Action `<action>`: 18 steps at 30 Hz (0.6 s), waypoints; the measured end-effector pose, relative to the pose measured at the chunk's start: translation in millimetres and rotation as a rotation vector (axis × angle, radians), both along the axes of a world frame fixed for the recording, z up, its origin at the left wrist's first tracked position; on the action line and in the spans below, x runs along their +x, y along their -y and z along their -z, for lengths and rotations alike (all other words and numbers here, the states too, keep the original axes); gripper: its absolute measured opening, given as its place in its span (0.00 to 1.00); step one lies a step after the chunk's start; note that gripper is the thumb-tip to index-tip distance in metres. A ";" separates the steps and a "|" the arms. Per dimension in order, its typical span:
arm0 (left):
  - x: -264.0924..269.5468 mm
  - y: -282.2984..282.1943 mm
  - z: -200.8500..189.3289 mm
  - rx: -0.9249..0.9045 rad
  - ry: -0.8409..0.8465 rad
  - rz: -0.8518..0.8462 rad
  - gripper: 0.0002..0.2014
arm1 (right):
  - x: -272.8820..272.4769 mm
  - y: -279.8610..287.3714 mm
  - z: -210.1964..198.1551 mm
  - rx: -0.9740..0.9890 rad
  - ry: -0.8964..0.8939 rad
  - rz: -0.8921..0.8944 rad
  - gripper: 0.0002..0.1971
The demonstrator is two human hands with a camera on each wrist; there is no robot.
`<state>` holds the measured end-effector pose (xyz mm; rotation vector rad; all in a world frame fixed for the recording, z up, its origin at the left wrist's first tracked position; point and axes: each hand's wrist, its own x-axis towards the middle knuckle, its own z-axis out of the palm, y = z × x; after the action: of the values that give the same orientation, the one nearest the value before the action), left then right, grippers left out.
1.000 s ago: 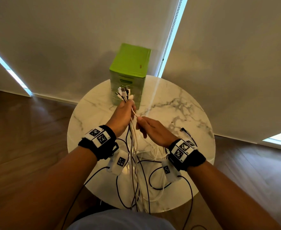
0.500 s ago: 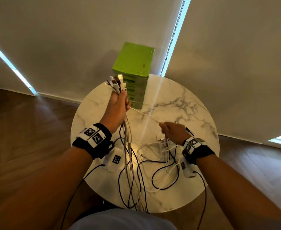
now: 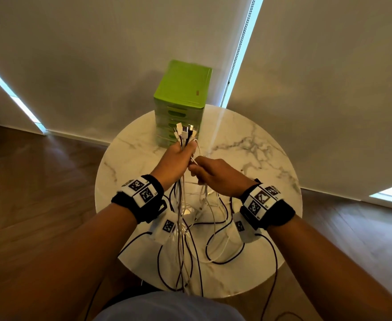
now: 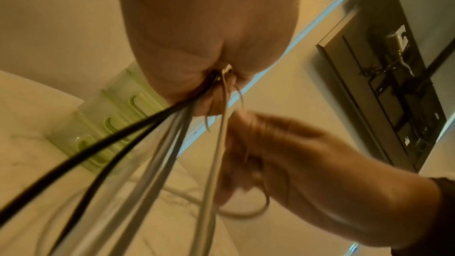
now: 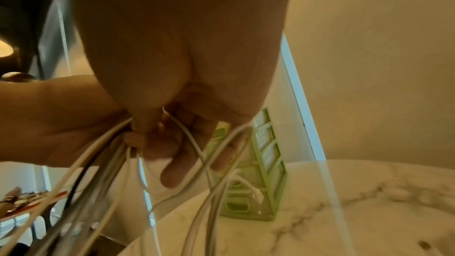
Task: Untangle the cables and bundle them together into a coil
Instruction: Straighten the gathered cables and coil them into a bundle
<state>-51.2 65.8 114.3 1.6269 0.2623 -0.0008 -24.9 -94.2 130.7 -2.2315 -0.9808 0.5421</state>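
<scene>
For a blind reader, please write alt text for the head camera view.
The left hand grips a bundle of cables upright over a round marble table; the right hand pinches a white cable beside it. A green drawer box stands behind.

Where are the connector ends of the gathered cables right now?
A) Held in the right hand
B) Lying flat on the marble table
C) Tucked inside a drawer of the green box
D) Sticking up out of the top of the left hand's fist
D: in the head view the connector ends fan up above the left hand, which grips the cables, in front of the green drawer box.
</scene>
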 end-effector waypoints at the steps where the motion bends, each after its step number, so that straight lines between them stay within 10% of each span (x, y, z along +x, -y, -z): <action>1: 0.8 -0.9 2.1 0.019 -0.008 -0.005 0.13 | 2.8 3.6 5.2 -0.055 -0.022 0.007 0.10; 7: -3.2 -14.3 -11.4 -0.055 0.055 -0.144 0.11 | 19.2 41.1 60.8 -0.415 -0.146 -0.007 0.14; 18: -1.8 -52.4 -14.6 -0.035 0.164 -0.192 0.08 | 15.0 75.3 69.2 -0.196 -0.172 0.237 0.13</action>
<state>-52.9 118.2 128.9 1.5522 0.2893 0.2717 -9.9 -169.5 61.5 -2.3843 -0.5875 0.7334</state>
